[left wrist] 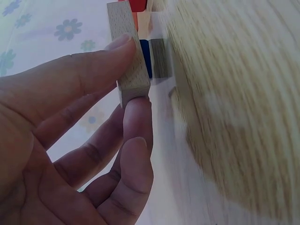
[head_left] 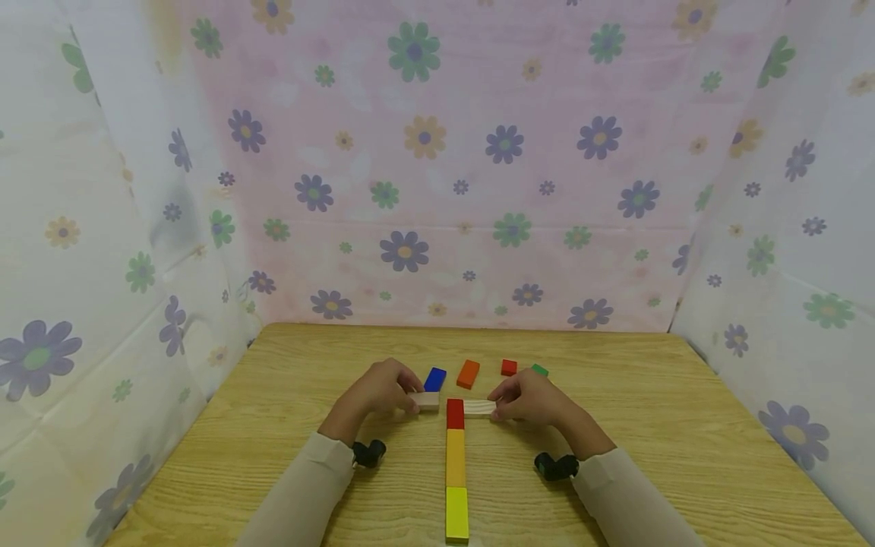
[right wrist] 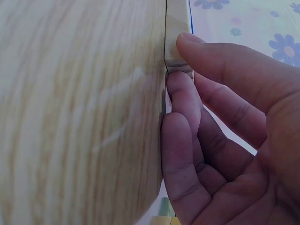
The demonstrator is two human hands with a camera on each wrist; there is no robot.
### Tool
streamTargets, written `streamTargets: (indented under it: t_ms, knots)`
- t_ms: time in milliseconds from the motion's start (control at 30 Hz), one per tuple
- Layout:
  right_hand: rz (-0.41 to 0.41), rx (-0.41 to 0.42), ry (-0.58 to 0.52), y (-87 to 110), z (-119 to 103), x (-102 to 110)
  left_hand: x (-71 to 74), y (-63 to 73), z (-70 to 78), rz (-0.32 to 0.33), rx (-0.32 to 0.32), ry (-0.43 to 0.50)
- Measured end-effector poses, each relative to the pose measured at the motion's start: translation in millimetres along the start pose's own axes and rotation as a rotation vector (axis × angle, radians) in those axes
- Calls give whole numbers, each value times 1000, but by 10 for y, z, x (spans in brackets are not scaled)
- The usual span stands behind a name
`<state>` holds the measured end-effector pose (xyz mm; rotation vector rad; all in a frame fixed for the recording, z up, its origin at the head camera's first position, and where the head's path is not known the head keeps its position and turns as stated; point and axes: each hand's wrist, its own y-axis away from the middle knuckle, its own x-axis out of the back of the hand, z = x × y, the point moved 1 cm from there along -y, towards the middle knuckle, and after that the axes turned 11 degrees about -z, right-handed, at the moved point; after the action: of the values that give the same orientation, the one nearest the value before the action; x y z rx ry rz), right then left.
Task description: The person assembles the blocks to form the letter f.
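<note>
My left hand (head_left: 383,386) pinches a plain wooden block (head_left: 428,401) between thumb and fingers, just left of a row's far end. In the left wrist view this bare block (left wrist: 127,56) is held up off the table. My right hand (head_left: 536,399) grips the right end of another plain wooden block (head_left: 480,409), which lies crosswise beside the row; in the right wrist view the fingertips (right wrist: 180,84) are at its end, close to the tabletop. The row runs from a red block (head_left: 455,414) through an orange-yellow block (head_left: 455,457) to a yellow block (head_left: 456,513) nearest me.
Behind the hands lie a blue block (head_left: 434,379), an orange block (head_left: 468,374), a small red block (head_left: 509,368) and a green block (head_left: 539,370), partly hidden by the right hand. Flowered cloth (head_left: 465,167) hangs around the wooden table (head_left: 615,365) on three sides.
</note>
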<state>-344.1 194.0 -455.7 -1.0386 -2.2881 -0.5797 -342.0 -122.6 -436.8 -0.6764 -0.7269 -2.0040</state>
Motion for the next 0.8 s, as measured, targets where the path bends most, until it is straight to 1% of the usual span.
streamTargets:
  t_ms: [200,400,567,800]
  knots:
    - [1,2,4,-4,17,-5,8,13,8,-5,0,2]
    - [5,-4,-1,-5,14,-10,7,14,16,-3,-14,-2]
    - [4,-11,-4,-7,18,-10,-10,20,44,-10,-9,-3]
    - [3,-9,-22,-19,45,-7,-41,4,56,-11,-9,-35]
